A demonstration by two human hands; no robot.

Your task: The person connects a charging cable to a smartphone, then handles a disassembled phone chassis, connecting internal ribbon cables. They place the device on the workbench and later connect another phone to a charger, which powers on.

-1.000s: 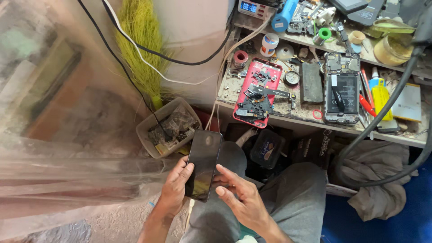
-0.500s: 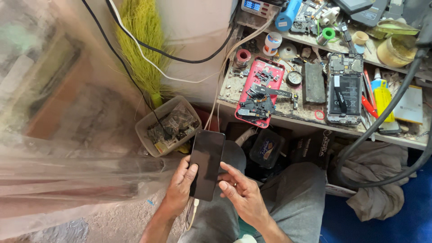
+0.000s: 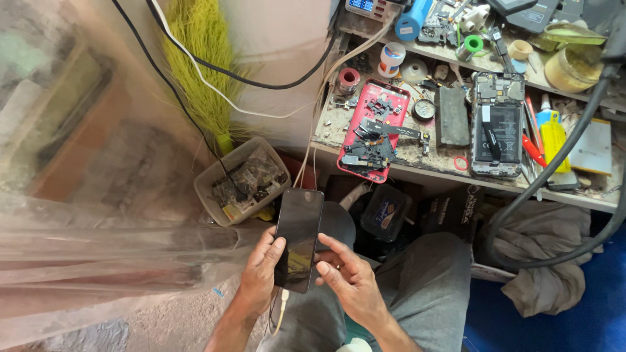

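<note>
A black smartphone (image 3: 299,236) with a dark screen is held upright over my lap. My left hand (image 3: 261,272) grips its left edge, thumb on the glass. My right hand (image 3: 347,279) rests against the phone's right edge, its fingers spread and touching the side. A pale cable (image 3: 282,314) hangs from the phone's bottom end. My grey trousers (image 3: 417,293) are below both hands.
A cluttered workbench (image 3: 417,156) holds a red phone frame with loose parts (image 3: 373,130), an opened phone (image 3: 497,124), tape rolls, tools and jars. A clear tub of parts (image 3: 242,181) sits beside a yellow-green broom (image 3: 202,65). Cables cross the wall. A plastic sheet (image 3: 98,261) lies left, a crumpled cloth (image 3: 544,267) right.
The phone and both hands have stayed together in the lap, shifting only a little in the view. My right hand's fingers moved slightly along the phone's right edge.
</note>
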